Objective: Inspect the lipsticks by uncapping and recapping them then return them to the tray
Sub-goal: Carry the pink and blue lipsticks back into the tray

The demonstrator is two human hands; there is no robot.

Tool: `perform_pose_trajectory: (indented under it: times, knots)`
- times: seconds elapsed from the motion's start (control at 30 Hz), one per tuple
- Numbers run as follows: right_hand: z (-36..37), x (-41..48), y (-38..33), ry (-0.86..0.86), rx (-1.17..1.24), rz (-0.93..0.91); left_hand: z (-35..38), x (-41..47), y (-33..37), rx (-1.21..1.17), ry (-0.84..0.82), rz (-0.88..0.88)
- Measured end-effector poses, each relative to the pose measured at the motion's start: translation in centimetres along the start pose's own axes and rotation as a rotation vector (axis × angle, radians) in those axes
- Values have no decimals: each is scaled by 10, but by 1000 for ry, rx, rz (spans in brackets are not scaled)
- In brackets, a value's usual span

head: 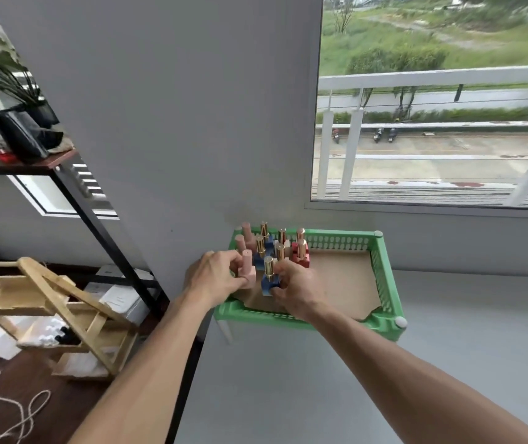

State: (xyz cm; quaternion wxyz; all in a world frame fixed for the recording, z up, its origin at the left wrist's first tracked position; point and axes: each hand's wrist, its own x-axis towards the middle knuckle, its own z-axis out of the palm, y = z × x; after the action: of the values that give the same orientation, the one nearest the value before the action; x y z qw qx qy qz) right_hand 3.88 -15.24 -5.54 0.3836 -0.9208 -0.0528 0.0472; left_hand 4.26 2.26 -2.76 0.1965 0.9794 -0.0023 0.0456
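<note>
A green plastic tray (384, 283) with perforated walls stands on short white legs on the pale grey surface (320, 395), pushed into the corner by the wall and the window. A sheet of brown cardboard lines its floor. The lipsticks are gathered at its left end: pink ones at the far left, blue ones next, then cream and red ones (300, 251), most with gold stems standing upright.

The left hand (214, 277) has its grip closed on a pink lipstick (247, 271) at the tray's near-left corner, fingers wrapped round the square base and the stem pointing up. The right hand (297, 288) has its grip closed on a blue lipstick (269, 278) with a gold stem, just beside the pink one and held upright over the cardboard; whether either base touches the cardboard I cannot tell.

No brand, label or lettering can be read on any lipstick or on the tray; everything is too small and soft.

To the left stand a black-framed shelf (31, 165) and a wooden rack (47, 302).
</note>
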Motion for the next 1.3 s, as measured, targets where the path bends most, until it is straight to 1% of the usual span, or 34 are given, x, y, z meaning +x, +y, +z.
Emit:
perform_pose_trajectory:
  times: [0.23,0.4,0.8,0.97,1.03,1.2,1.3]
  knots:
    - [6,-3,4,55,-8,-73,13,7,-12,45,74,62]
    - [6,0,2,67,-33,-77,17,5,-15,58,133,91]
    - [23,17,-8,126,-65,-47,17,20,-24,68,142,116]
    - [21,15,-6,132,-54,-38,17,19,-25,39,147,90]
    - [19,11,-5,125,-28,-50,18,18,-26,13,155,79]
    - [17,5,-5,21,-97,-125,20,17,-25,4,160,58]
    - [15,7,-6,20,-118,-141,20,19,-22,26,161,66]
